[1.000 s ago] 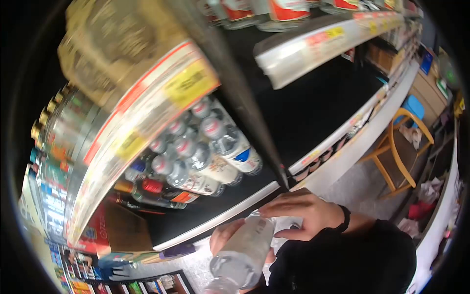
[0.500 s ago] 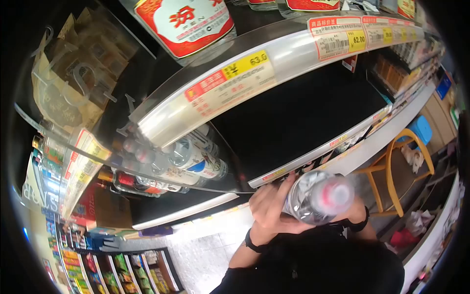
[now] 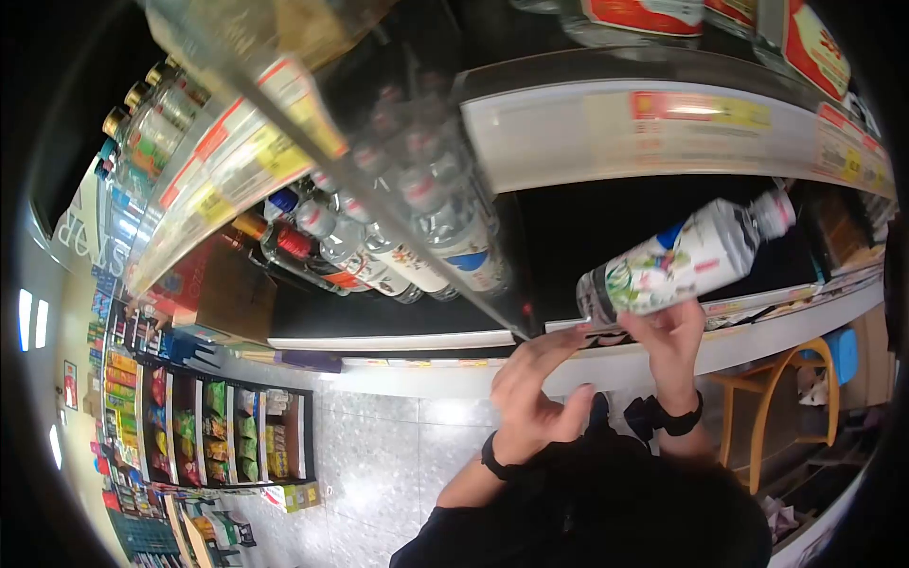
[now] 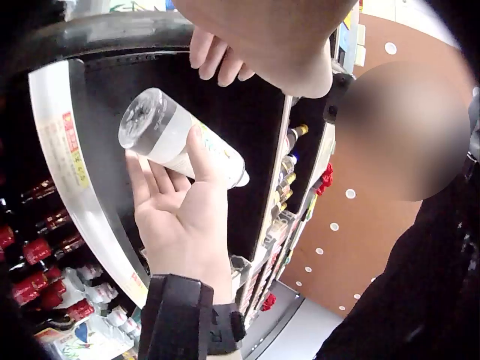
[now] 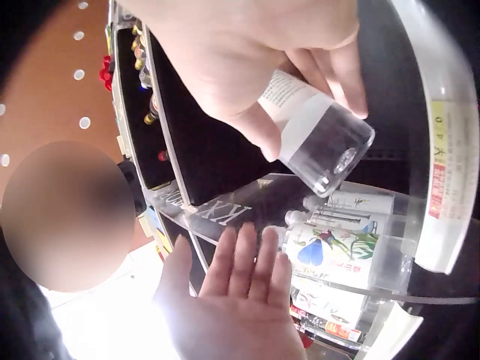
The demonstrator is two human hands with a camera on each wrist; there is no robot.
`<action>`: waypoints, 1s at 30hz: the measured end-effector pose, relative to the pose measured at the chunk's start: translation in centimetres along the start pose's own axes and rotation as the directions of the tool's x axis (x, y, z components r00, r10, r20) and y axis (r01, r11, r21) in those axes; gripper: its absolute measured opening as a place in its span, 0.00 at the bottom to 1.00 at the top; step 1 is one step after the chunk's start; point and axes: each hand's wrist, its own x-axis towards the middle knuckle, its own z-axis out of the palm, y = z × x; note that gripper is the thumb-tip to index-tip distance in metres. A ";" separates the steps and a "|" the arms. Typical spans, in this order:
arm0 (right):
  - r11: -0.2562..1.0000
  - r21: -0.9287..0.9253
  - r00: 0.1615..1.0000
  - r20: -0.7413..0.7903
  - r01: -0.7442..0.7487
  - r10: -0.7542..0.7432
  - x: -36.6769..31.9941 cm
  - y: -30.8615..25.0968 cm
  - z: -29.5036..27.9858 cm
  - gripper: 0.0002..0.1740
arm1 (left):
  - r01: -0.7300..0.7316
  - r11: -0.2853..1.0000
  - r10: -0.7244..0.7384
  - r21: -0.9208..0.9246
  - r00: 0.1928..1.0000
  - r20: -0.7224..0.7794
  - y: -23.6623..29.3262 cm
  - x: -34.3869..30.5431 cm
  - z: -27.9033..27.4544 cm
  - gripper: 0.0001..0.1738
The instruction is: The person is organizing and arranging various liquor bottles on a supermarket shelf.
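A clear bottle (image 3: 696, 256) with a white printed label and a pinkish-white cap lies tilted in front of the dark shelf, its cap toward the upper right. Near its base, my right hand (image 3: 670, 341) grips it between thumb and fingers. The right wrist view shows the bare clear bottom of the bottle (image 5: 330, 146) below that hand. My left hand (image 3: 535, 398) is apart from the bottle, palm turned up and fingers extended, holding nothing. In the right wrist view the left hand (image 5: 236, 307) appears below the bottle.
Similar clear bottles (image 3: 450, 222) stand to the left behind a transparent divider (image 3: 417, 237). A shelf edge with price tags (image 3: 653, 123) runs above the bottle. A wooden chair (image 3: 781, 398) stands at the right; a snack rack (image 3: 222, 426) is at lower left.
The bottle went from both hands near my body up and right to the shelf front, now in my right hand alone. My left hand has let go of it.
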 end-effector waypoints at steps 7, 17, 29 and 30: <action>0.972 -0.234 1.000 0.012 -0.011 0.014 1.9 1.6 2.1 0.32 | 0.143 0.990 -0.137 0.011 0.965 -0.223 -2.5 -0.5 -3.7 0.16; 0.886 -0.463 0.999 0.041 0.033 -0.016 3.0 3.6 4.3 0.39 | 0.321 0.938 -0.233 0.128 0.860 -0.454 -6.6 1.0 -6.1 0.03; 0.789 -0.613 0.998 0.004 0.048 -0.058 5.8 6.1 5.6 0.27 | 0.258 0.933 -0.165 0.251 0.926 -0.339 -6.2 4.0 -5.8 0.06; 0.728 -0.685 0.998 -0.002 0.039 -0.056 6.1 6.0 5.8 0.26 | 0.240 0.934 -0.148 0.263 0.934 -0.325 -6.1 4.0 -5.6 0.09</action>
